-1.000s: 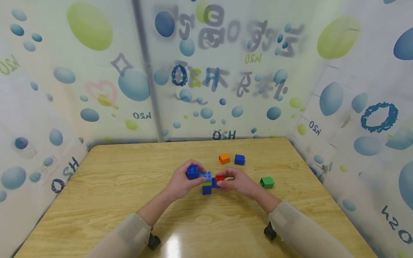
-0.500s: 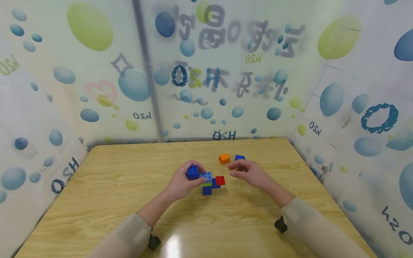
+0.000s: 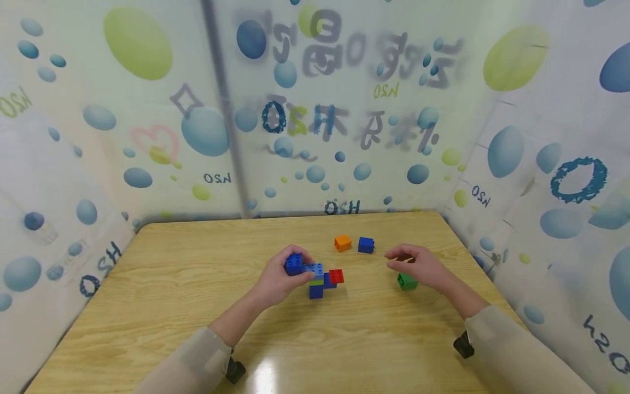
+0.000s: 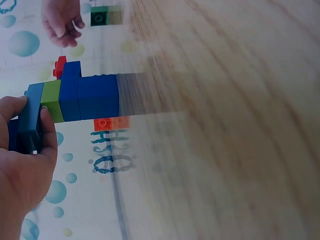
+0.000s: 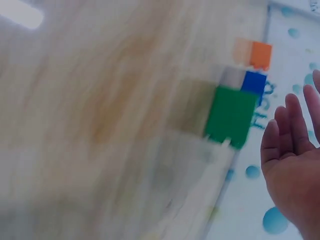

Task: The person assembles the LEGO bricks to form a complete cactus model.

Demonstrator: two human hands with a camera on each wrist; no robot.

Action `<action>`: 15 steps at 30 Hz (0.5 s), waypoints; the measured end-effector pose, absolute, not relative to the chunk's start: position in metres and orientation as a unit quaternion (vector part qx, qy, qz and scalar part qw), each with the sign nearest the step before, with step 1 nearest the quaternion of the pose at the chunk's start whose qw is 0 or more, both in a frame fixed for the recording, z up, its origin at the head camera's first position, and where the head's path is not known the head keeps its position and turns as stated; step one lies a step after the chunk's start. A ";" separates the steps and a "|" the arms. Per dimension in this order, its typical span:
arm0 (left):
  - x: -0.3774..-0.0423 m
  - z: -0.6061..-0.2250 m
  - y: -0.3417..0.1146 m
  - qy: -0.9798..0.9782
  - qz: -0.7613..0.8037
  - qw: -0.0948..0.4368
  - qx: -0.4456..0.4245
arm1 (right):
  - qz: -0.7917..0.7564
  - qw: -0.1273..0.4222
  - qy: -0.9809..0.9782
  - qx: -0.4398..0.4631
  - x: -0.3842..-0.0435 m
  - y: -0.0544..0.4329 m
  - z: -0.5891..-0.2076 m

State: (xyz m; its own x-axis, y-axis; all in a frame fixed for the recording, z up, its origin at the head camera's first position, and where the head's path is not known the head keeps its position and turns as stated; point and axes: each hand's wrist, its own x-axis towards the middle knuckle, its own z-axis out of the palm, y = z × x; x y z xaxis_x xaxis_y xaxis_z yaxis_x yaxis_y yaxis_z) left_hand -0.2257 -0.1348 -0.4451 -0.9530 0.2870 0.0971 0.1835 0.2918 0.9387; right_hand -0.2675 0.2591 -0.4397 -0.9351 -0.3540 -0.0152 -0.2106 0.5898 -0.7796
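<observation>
A built-up block model [image 3: 316,290] of blue, lime green, light blue and red toy blocks stands on the table. My left hand [image 3: 279,277] grips it near the top, thumb and fingers around the light blue block [image 4: 33,112]. A red block [image 3: 336,276] juts out on the model's right side. Over on the right, my right hand [image 3: 419,266] hovers by a green block [image 3: 407,282], partly covering it in the head view. Its fingers are loosely extended and hold nothing; in the right wrist view it is apart from the green block.
Toward the back of the wooden table [image 3: 197,284] lie an orange block [image 3: 343,243] and a separate blue block [image 3: 366,245]. A patterned curtain [image 3: 315,109] hangs behind the table and at both sides.
My right hand has let go of the red block on the model and moved right, past the loose blue block, to above the green one. My left hand keeps its hold.
</observation>
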 end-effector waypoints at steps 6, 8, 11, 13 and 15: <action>-0.226 -0.445 -0.135 0.804 0.575 0.044 0.145 | -0.400 0.090 0.900 -0.145 -0.267 0.282 -0.449; -0.226 -0.445 -0.135 0.803 0.575 0.046 0.147 | -0.397 0.092 0.901 -0.149 -0.267 0.288 -0.451; -0.225 -0.444 -0.135 0.803 0.575 0.048 0.147 | -0.395 0.097 0.899 -0.164 -0.266 0.296 -0.453; -0.225 -0.444 -0.135 0.804 0.574 0.046 0.148 | -0.393 0.102 0.897 -0.174 -0.265 0.300 -0.454; -0.225 -0.445 -0.135 0.804 0.574 0.045 0.147 | -0.395 0.113 0.895 -0.176 -0.264 0.303 -0.455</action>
